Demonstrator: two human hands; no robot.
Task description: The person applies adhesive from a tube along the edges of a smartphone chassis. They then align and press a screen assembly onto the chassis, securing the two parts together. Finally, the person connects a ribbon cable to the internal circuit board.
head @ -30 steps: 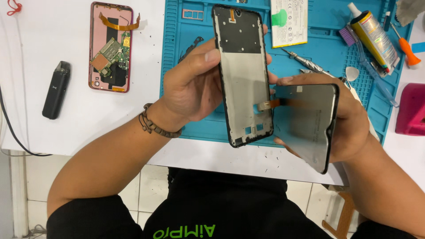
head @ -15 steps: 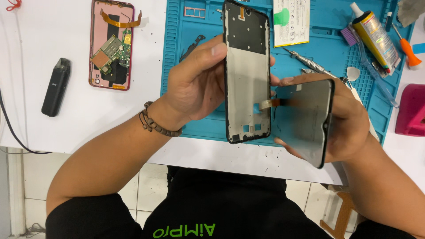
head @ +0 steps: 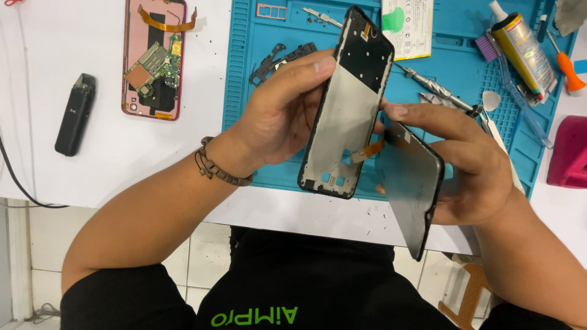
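Observation:
My left hand (head: 282, 113) grips a black phone frame (head: 347, 104) by its left edge, holding it tilted above the blue work mat (head: 244, 91). My right hand (head: 465, 162) holds a dark display panel (head: 413, 183) just right of the frame, edge-on and angled down. An orange flex ribbon (head: 369, 150) runs from the panel to the lower part of the frame. A braided band sits on my left wrist.
An opened pink phone (head: 153, 58) with bare circuit board lies on the white table beside a small black device (head: 76, 114). On the mat lie black bracket parts (head: 281, 58), a screwdriver (head: 437, 91), a glue tube (head: 523, 49) and a battery (head: 406, 21). A pink box (head: 568, 153) is at right.
The frame has tilted, its top leaning right and farther from me. The display panel has swung down and turned more edge-on. Both hands keep their hold.

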